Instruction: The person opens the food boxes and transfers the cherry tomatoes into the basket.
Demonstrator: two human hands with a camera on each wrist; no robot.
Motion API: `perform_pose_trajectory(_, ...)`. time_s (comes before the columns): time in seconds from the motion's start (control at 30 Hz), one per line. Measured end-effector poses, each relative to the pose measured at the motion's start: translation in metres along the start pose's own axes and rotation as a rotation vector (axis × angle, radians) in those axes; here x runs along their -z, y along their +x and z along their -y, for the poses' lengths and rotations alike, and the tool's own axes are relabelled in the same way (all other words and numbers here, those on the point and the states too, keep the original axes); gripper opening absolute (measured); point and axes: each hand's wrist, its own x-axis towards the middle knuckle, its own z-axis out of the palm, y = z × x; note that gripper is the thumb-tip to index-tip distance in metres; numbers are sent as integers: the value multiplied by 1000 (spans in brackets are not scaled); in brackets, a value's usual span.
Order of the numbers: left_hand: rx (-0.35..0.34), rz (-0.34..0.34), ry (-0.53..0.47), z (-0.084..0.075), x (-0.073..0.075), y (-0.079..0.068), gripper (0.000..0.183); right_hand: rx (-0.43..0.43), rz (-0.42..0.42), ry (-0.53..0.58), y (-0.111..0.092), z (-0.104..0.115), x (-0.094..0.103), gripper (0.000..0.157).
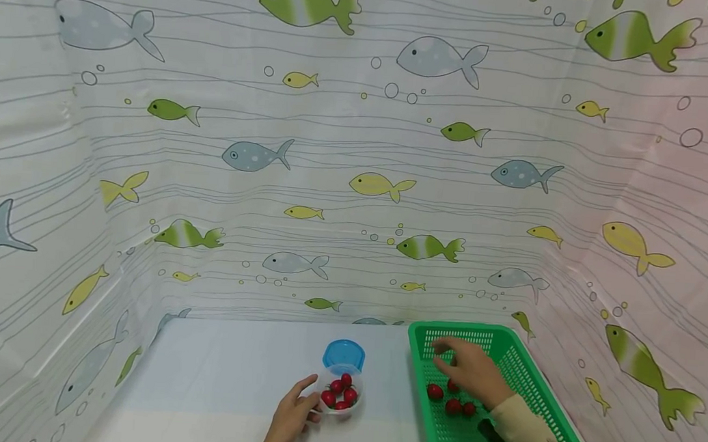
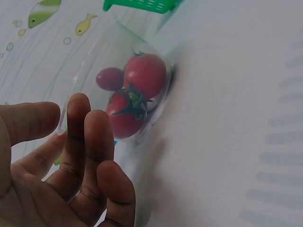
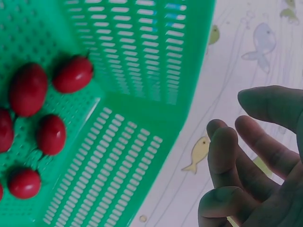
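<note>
A small clear plastic container [image 1: 322, 379] holding several red cherry tomatoes [image 1: 350, 395] stands on the white table. My left hand [image 1: 293, 412] is at its left side, fingers bent loosely near the rim; whether they touch it I cannot tell. The left wrist view shows the tomatoes [image 2: 145, 75] through the clear wall, with nothing between thumb and fingers. Over the far part of a green plastic basket [image 1: 421, 404] is my right hand [image 1: 473, 372], thumb and fingers apart, holding nothing. More cherry tomatoes [image 3: 28, 90] lie on the basket's floor, partly hidden by that hand in the head view.
A blue lid [image 1: 344, 355] lies just behind the container. The basket's raised, slotted walls [image 3: 128, 52] stand right of the container. Fish-patterned sheeting [image 1: 364, 249] encloses the table [image 1: 214, 375] at the back and both sides. A small black object [image 1: 490, 432] is by the right sleeve.
</note>
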Motion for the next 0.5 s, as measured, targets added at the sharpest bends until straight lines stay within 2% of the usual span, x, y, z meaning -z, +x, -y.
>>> perform_pose_trajectory(0.27, -8, 3, -6, 0, 0, -2, 57, 30, 14, 31, 12, 17, -15, 24)
perform_pose_trajectory(0.5, -18, 15, -8, -2, 1, -3, 57, 60, 67, 19, 22, 33, -27, 24)
